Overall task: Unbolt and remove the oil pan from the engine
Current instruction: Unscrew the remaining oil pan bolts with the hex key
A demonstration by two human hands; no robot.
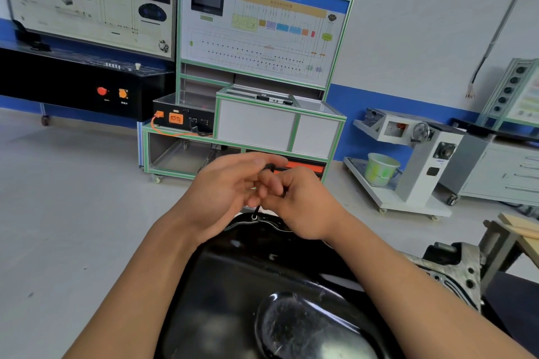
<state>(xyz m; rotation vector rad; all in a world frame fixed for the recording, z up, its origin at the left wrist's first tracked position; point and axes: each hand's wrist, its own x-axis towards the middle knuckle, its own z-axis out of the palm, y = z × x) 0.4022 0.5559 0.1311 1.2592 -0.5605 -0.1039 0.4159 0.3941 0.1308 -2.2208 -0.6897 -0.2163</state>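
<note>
Hands meet above the far rim of a glossy black oil pan [262,285], which fills the near middle of the view and sits bottom-up on the engine [455,268]. A grey cast part of that engine shows just beyond the pan's right edge.

The left hand [224,192] and the right hand [294,201] touch each other at the fingers. Between them runs a thin black tool [257,210], likely a hex key: its lower end stands in a bolt [254,216] on the pan's far flange, and a short dark piece pokes out at the top, between the left thumb and the right fingers. The right hand is curled closed around the upper part of the tool. The left hand is cupped against it with its fingers bent and its thumb stretched over the top; whether those fingers actually clamp the tool cannot be told, since the right hand's knuckles hide the contact.

Both bare forearms reach in from the near edge, one on each side of the pan.

Far behind the hands stands a green-framed training bench [262,67] with a printed wiring diagram and a small screen. To its left is a black console [87,81] with a red button. On the far right, a white wheeled stand [408,160] carries a pale green bucket [380,169].
</note>
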